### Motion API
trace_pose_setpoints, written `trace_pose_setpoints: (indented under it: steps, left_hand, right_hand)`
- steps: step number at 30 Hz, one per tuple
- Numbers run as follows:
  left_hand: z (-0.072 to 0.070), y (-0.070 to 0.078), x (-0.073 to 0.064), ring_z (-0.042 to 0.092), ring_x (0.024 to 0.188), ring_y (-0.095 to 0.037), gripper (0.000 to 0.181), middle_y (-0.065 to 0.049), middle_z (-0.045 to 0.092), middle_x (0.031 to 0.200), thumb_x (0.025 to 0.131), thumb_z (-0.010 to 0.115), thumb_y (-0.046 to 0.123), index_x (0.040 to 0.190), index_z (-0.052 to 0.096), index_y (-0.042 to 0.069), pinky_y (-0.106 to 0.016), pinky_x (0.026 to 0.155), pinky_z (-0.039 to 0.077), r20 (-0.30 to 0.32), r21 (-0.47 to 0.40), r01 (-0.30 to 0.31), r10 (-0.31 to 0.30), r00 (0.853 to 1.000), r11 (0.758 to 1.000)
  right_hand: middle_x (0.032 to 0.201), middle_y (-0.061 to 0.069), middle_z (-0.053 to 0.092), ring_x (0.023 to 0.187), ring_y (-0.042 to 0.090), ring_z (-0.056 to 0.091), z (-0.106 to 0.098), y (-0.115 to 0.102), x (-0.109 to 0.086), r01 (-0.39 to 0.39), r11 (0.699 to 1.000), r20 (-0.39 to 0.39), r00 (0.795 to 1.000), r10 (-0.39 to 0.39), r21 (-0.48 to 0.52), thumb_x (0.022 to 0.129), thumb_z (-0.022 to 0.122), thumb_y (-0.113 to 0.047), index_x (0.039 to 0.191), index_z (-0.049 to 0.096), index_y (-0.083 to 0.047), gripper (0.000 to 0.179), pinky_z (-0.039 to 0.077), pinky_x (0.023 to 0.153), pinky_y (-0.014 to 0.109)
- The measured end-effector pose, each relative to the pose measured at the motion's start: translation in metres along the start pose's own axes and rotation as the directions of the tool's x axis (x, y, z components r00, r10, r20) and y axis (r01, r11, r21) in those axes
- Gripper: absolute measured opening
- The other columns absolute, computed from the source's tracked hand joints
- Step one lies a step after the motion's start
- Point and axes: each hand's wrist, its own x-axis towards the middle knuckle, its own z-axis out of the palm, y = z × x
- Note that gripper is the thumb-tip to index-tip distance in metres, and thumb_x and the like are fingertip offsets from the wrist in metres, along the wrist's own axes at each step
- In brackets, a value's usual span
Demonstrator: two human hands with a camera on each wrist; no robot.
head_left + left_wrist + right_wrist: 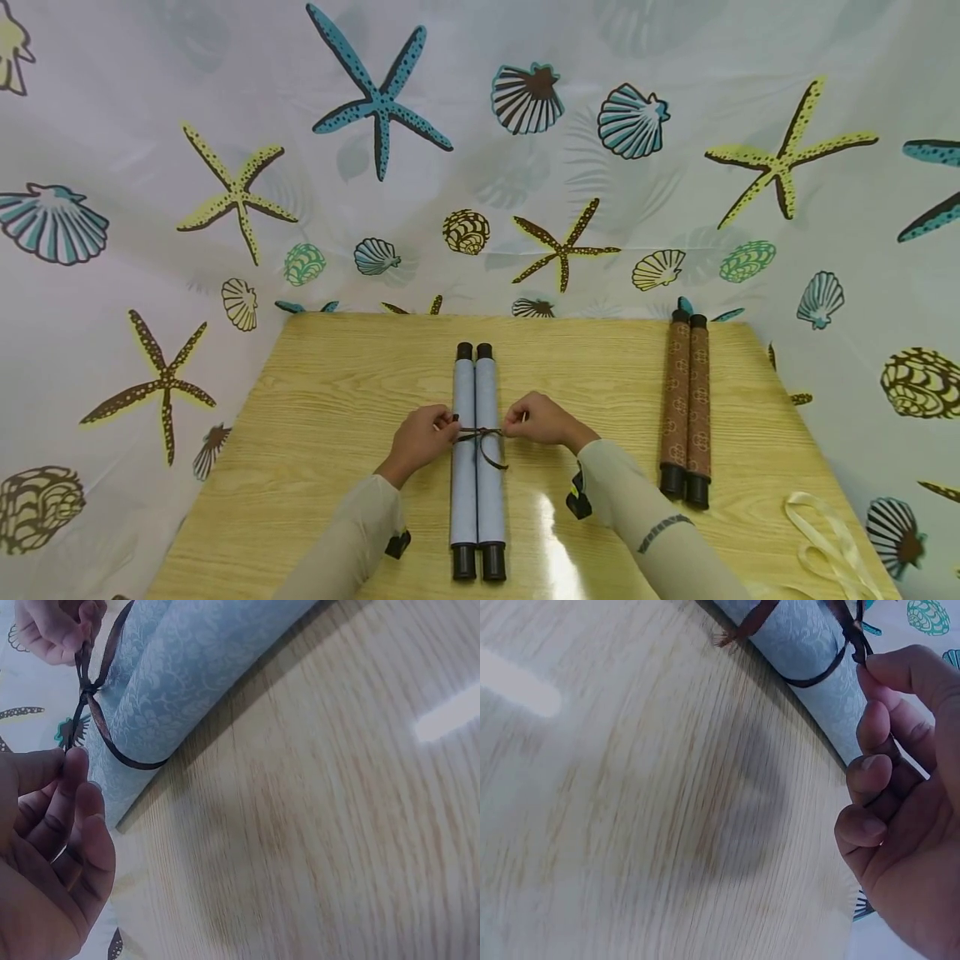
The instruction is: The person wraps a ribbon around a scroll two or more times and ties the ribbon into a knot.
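Note:
A pale blue scroll (pixel 464 492) with black end knobs, rolled from both sides into two parallel rolls, lies lengthwise on the table. Around its middle runs a dark brown ribbon (pixel 112 742), knotted on top, with a frayed tail (pixel 742 626) hanging over the right roll. My left hand (pixel 426 435) pinches the ribbon between thumb and forefinger on the left of the knot. On the other side, my right hand (pixel 542 419) pinches it the same way, its remaining fingers curled loosely. Both hands hover close over the rolls, pulling the ribbon out sideways.
To the right lies a brown patterned scroll (pixel 677 392), also in two rolls with black knobs. A cream ribbon (pixel 825 542) is heaped at the table's front right corner. The wooden table (pixel 337 375) meets a shell-print cloth (pixel 465 150) at the back and sides.

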Motion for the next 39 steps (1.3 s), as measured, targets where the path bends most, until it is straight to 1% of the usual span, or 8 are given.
trace_pose_setpoints:
  steps: [5,11,20,26,30,34,37,39]
  left_hand:
    - [-0.003,-0.004,-0.001,0.055,0.063,-0.009,0.018,-0.003,0.07,0.078,0.093,0.069,0.018,0.078,0.063,0.012,-0.025,0.054,0.038,-0.002,-0.018,0.028,-0.028,1.0,0.999]
    - [-0.003,-0.007,-0.002,0.049,0.056,-0.01,0.021,-0.002,0.071,0.076,0.094,0.069,0.02,0.075,0.063,0.013,-0.025,0.051,0.034,0.005,0.001,0.078,-0.078,0.997,0.997]
    - [0.0,-0.007,-0.003,0.045,0.051,-0.01,0.025,-0.003,0.073,0.072,0.093,0.069,0.021,0.072,0.062,0.012,-0.025,0.049,0.031,-0.046,0.036,0.131,-0.129,0.991,0.991]
    - [0.003,-0.008,-0.001,0.049,0.054,-0.01,0.024,-0.001,0.073,0.073,0.092,0.07,0.021,0.071,0.061,0.013,-0.026,0.05,0.032,-0.09,0.075,0.188,-0.181,0.979,0.979]
    - [0.005,-0.009,-0.002,0.048,0.054,-0.011,0.025,0.001,0.072,0.071,0.092,0.069,0.023,0.07,0.062,0.014,-0.026,0.05,0.033,-0.082,0.052,0.221,-0.216,0.973,0.974]
    - [0.006,-0.012,-0.005,0.047,0.054,-0.012,0.027,0.0,0.069,0.069,0.093,0.069,0.029,0.072,0.064,0.014,-0.026,0.05,0.033,-0.055,0.025,0.242,-0.24,0.969,0.97]
    - [0.006,-0.015,-0.009,0.047,0.055,-0.011,0.03,0.0,0.068,0.072,0.094,0.068,0.037,0.077,0.066,0.013,-0.025,0.051,0.034,-0.023,0.023,0.265,-0.265,0.964,0.964]
    - [0.004,-0.017,-0.013,0.048,0.056,-0.011,0.033,0.0,0.068,0.075,0.093,0.067,0.042,0.08,0.067,0.012,-0.025,0.052,0.036,0.014,0.023,0.277,-0.277,0.961,0.961]
  right_hand:
    - [0.082,0.008,0.073,0.063,0.004,0.049,-0.003,0.005,-0.006,-0.01,1.0,-0.006,1.0,0.01,-0.002,0.093,0.065,-0.011,0.077,0.072,0.001,0.021,0.046,0.067,0.022]
    - [0.063,-0.003,0.055,0.055,0.007,0.037,-0.005,0.009,-0.013,-0.051,0.999,0.013,0.999,0.05,0.006,0.094,0.062,-0.007,0.075,0.068,0.006,0.024,0.041,0.065,0.024]
    - [0.056,-0.006,0.038,0.053,0.007,0.029,-0.004,0.016,-0.02,-0.069,0.997,0.015,0.997,0.07,-0.027,0.093,0.06,-0.003,0.061,0.053,-0.006,0.033,0.037,0.065,0.025]
    - [0.055,-0.007,0.037,0.053,0.007,0.028,-0.003,0.018,-0.021,-0.047,0.998,0.021,0.999,0.048,-0.041,0.091,0.058,-0.002,0.059,0.049,-0.01,0.034,0.033,0.06,0.023]
    - [0.054,-0.007,0.035,0.052,0.007,0.028,0.0,0.021,-0.022,-0.073,0.996,-0.007,0.997,0.073,-0.056,0.091,0.057,-0.004,0.059,0.046,-0.014,0.036,0.033,0.06,0.022]
    - [0.059,-0.004,0.051,0.052,0.006,0.035,0.005,0.025,-0.024,-0.12,0.991,-0.051,0.992,0.117,-0.053,0.092,0.059,-0.009,0.066,0.059,-0.008,0.026,0.037,0.059,0.023]
    - [0.072,0.0,0.066,0.057,0.006,0.046,0.009,0.027,-0.026,-0.14,0.989,-0.09,0.987,0.135,-0.056,0.093,0.062,-0.014,0.08,0.071,-0.006,0.017,0.042,0.059,0.024]
    - [0.077,0.002,0.069,0.061,0.007,0.05,0.011,0.027,-0.028,-0.15,0.987,-0.111,0.983,0.144,-0.052,0.093,0.064,-0.015,0.085,0.072,-0.007,0.014,0.044,0.06,0.024]
